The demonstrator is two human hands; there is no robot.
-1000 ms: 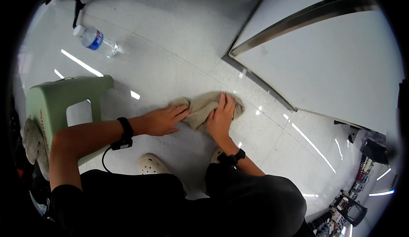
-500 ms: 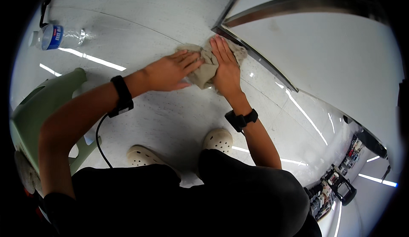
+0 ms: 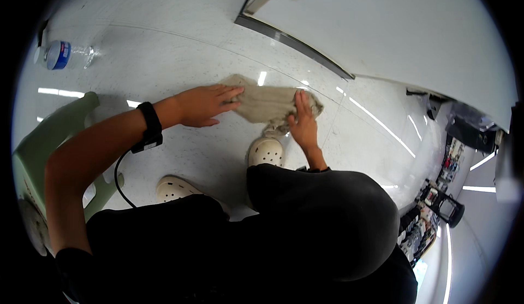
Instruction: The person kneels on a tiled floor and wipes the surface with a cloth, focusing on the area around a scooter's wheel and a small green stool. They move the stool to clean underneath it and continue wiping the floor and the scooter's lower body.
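A beige-grey cloth (image 3: 265, 103) lies spread on the light, glossy floor in front of me, its near edge bunched close to my right shoe. My left hand (image 3: 204, 105) rests flat at the cloth's left end, fingers stretched out over its edge. At the other end, my right hand (image 3: 304, 126) touches the cloth with its fingertips, fingers extended and slightly apart. Neither hand grips the fabric. A black band (image 3: 148, 125) with a cable is strapped round my left wrist; my right wrist is mostly hidden behind my knee.
A white panel with a dark metal edge (image 3: 295, 46) stands ahead to the right. At left are a green plastic stool (image 3: 52, 134) and a clear bottle (image 3: 59, 55) lying on its side. My cream clogs (image 3: 266, 152) are just below the cloth. Assorted items (image 3: 428, 222) sit at far right.
Both hands have come back toward me, away from the panel's edge. The cloth, crumpled before, is now stretched wider, with my right hand farther right and lower.
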